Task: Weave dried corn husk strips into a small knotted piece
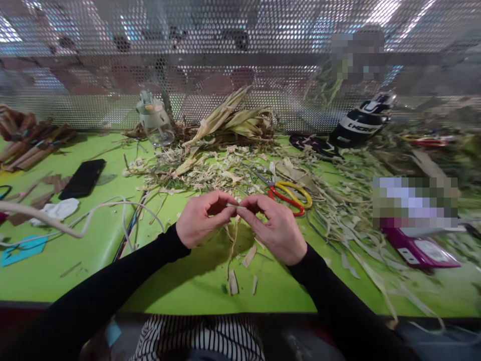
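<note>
My left hand [201, 219] and my right hand [277, 228] meet over the table's near middle, thumbs and forefingers pinched together. Between the fingertips is a thin, pale plant strip [233, 236], which looks like dried husk; a twisted length of it hangs below, while the pinched part is mostly hidden. Just beyond my right hand lie scissors [291, 196] with one red and one yellow handle. Small scraps of husk [249, 256] are scattered on the green surface under my hands.
Shredded husk covers the middle and right of the green table [180, 296]. Behind it are long husk leaves [221, 118], a clear bottle [156, 123] and a black bottle [361, 123] against a perforated screen [210, 65]. A phone [82, 179] and white cable [95, 206] lie left.
</note>
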`<action>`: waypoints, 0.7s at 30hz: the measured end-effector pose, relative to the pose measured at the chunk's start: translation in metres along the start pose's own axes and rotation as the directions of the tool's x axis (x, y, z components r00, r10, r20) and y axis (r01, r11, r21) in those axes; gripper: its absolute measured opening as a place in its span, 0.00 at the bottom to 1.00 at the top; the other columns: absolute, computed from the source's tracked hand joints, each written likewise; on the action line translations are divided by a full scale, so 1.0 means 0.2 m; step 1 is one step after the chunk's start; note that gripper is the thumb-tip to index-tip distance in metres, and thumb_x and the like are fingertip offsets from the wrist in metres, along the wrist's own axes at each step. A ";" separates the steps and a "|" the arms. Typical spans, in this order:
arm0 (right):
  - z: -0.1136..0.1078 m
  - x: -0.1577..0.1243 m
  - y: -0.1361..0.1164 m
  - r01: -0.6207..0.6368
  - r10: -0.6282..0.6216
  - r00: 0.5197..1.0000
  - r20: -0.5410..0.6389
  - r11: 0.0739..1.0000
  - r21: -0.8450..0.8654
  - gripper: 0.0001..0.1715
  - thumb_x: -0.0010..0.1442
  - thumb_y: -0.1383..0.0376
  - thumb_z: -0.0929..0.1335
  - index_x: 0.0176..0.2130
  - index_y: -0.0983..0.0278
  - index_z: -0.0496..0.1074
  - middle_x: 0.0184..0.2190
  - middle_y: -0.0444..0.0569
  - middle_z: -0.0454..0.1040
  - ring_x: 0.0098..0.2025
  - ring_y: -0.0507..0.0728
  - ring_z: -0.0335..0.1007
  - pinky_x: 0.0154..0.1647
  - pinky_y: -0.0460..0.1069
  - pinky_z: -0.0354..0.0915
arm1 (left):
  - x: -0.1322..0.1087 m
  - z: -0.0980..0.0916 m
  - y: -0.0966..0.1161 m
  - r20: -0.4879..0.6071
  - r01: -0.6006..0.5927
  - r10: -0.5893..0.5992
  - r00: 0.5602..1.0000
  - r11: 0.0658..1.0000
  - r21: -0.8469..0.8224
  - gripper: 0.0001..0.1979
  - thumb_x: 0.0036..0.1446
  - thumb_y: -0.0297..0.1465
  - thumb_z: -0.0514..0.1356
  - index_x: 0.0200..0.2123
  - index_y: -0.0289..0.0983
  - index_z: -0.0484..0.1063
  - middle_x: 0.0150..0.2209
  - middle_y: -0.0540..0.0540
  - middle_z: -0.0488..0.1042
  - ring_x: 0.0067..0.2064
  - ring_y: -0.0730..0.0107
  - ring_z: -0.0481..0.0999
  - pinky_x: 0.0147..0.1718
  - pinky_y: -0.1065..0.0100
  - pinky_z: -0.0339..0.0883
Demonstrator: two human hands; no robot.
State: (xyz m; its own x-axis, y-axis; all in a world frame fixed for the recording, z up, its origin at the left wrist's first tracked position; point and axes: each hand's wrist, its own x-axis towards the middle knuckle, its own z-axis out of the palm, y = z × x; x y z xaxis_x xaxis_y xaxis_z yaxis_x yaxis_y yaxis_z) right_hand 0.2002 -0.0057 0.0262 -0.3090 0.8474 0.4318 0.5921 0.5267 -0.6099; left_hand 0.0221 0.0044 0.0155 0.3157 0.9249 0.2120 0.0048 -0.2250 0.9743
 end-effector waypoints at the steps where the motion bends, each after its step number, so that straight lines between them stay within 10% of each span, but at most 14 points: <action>1: 0.00 0.00 0.00 0.006 -0.006 1.000 0.013 1.000 0.019 0.08 0.62 0.61 0.65 0.36 0.64 0.69 0.30 0.47 0.74 0.30 0.53 0.70 0.30 0.48 0.66 | 0.00 -0.01 0.00 0.018 -0.052 0.051 0.999 0.997 0.059 0.08 0.54 0.32 0.61 0.35 0.34 0.73 0.30 0.46 0.77 0.30 0.75 0.75 0.31 0.73 0.70; 12: -0.03 -0.01 -0.01 -0.065 0.050 0.995 0.090 0.984 0.167 0.04 0.59 0.64 0.66 0.33 0.63 0.67 0.27 0.43 0.72 0.28 0.50 0.68 0.28 0.45 0.65 | -0.02 0.04 0.00 -0.016 0.022 -0.024 1.000 0.998 -0.064 0.02 0.51 0.25 0.61 0.30 0.35 0.71 0.26 0.51 0.72 0.26 0.80 0.70 0.27 0.76 0.65; 21: 0.06 0.00 0.03 0.013 -0.011 0.999 0.034 0.999 -0.046 0.06 0.60 0.65 0.65 0.32 0.64 0.69 0.28 0.46 0.72 0.29 0.53 0.67 0.30 0.48 0.64 | 0.05 0.01 -0.08 0.047 0.391 -0.401 0.915 0.852 -0.348 0.12 0.43 0.29 0.68 0.26 0.33 0.67 0.22 0.49 0.75 0.24 0.76 0.75 0.27 0.72 0.70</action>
State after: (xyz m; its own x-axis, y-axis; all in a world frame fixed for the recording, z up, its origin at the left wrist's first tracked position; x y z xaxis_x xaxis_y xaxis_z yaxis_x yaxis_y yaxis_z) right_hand 0.1953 -0.0016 0.0148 -0.3410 0.8432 0.4157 0.6216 0.5339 -0.5732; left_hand 0.0279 0.0169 0.0024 0.3314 0.9220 -0.2002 -0.2026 0.2768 0.9393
